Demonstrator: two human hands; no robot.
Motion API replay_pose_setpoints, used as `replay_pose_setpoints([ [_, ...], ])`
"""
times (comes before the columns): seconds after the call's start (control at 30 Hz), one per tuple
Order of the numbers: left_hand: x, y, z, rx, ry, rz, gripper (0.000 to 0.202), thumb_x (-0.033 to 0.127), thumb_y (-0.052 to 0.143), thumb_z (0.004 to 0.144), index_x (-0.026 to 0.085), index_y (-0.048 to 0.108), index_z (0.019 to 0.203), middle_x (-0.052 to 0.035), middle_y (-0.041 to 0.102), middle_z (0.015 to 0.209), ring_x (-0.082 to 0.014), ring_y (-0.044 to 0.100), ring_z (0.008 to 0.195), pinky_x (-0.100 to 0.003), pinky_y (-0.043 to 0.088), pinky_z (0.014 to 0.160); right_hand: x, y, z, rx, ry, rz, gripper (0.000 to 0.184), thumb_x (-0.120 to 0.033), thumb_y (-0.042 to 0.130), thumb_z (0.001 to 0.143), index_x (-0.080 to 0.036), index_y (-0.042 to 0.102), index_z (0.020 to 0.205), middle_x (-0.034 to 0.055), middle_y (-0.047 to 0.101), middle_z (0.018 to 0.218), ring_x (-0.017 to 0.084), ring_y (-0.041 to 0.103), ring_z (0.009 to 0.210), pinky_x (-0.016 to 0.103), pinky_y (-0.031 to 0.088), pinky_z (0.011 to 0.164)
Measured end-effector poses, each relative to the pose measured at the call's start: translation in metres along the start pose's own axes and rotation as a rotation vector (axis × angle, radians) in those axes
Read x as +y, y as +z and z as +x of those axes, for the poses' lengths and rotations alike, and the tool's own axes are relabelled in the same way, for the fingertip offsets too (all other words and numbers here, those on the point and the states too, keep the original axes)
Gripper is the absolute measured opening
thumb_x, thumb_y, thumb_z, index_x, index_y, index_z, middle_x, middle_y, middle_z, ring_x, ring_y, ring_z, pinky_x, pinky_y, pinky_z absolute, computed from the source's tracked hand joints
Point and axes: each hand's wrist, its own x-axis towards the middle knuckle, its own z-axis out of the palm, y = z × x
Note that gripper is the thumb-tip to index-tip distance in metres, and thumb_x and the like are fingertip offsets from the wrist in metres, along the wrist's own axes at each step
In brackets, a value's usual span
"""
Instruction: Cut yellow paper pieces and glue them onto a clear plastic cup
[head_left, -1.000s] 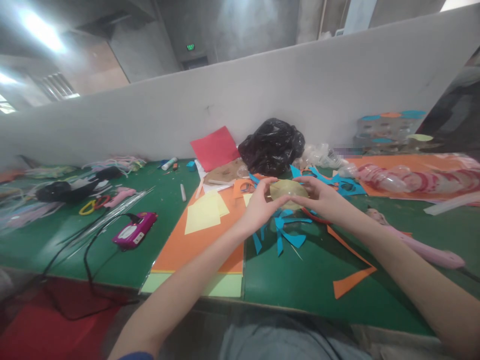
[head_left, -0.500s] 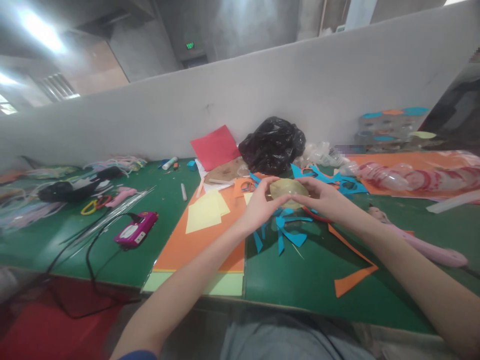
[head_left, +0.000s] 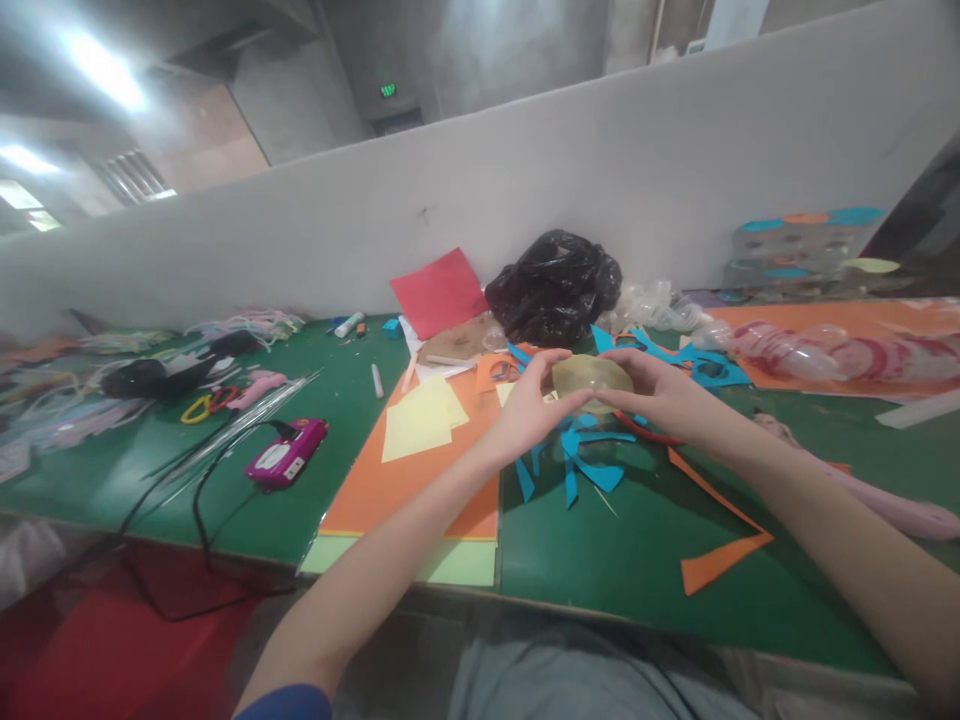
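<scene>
Our two hands close in on one yellow disc [head_left: 592, 376] between them. The left hand [head_left: 532, 402] has its thumb and fingers clamped on the disc's left side; the right hand [head_left: 651, 388] grips the right side the same way, both thumbs along the near edge. The disc sits straight in front of us, beyond a heap of blue scraps [head_left: 604, 478]; we cannot tell whether it touches anything underneath.

The disc looks thin, so we judge it could buckle if our thumbs push inward, or slip if one hand eases off. Our right forearm passes close to a pink glue gun [head_left: 892, 498], and a dropped elbow might knock it.

Counting outward, we have one bent orange strip [head_left: 714, 570] and more blue scraps than we can number, all on one green table [head_left: 622, 565]. Left of our hands lies one large orange sheet [head_left: 420, 495] with at least two pale yellow sheets [head_left: 418, 428] on it. Behind are one black bag [head_left: 556, 285] and one red sheet [head_left: 441, 293]. Farther left sits one purple box [head_left: 289, 455]; far right, one stack of clear cups [head_left: 810, 245] shows three blue tops.
</scene>
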Motion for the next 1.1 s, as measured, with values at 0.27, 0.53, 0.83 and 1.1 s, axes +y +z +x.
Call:
replay_pose_setpoints([
  [0.27, -0.004, 0.000, 0.000, 0.002, 0.031, 0.032, 0.050, 0.036, 0.073, 0.082, 0.022, 0.050, 0.124, -0.0103, 0.058, 0.131, -0.0259, 0.058, 0.119, -0.045, 0.046, 0.103, -0.002, 0.000, -0.002, 0.004, -0.001, -0.029, 0.062, -0.061, 0.075, 0.073, -0.024, 0.056, 0.118, 0.0068, 0.066, 0.113, 0.025, 0.064, 0.098, 0.038, 0.055, 0.082],
  [0.53, 0.004, 0.001, -0.002, -0.005, -0.044, -0.068, 0.058, 0.031, 0.074, 0.080, 0.020, 0.044, 0.129, -0.0132, 0.062, 0.125, -0.0258, 0.063, 0.113, -0.047, 0.050, 0.100, -0.019, 0.000, -0.003, 0.011, 0.026, 0.057, 0.061, -0.058, 0.081, 0.066, -0.023, 0.059, 0.111, 0.0063, 0.068, 0.106, 0.025, 0.067, 0.093, 0.037, 0.059, 0.077],
  [0.83, 0.002, 0.004, -0.002, 0.019, -0.067, -0.101, 0.055, 0.029, 0.074, 0.080, 0.021, 0.045, 0.126, -0.0113, 0.065, 0.121, -0.0239, 0.066, 0.107, -0.045, 0.054, 0.095, -0.005, 0.002, -0.001, 0.042, 0.019, 0.052, 0.060, -0.062, 0.081, 0.066, -0.023, 0.062, 0.108, 0.0077, 0.070, 0.108, 0.030, 0.067, 0.101, 0.045, 0.060, 0.085],
  [1.1, 0.002, 0.003, -0.002, 0.037, -0.069, -0.025, 0.056, 0.030, 0.075, 0.080, 0.021, 0.045, 0.127, -0.0125, 0.063, 0.122, -0.0240, 0.066, 0.104, -0.045, 0.055, 0.093, -0.003, 0.005, -0.002, 0.046, 0.008, 0.021, 0.054, -0.056, 0.078, 0.072, -0.021, 0.060, 0.108, 0.0080, 0.069, 0.113, 0.028, 0.068, 0.100, 0.043, 0.058, 0.088],
])
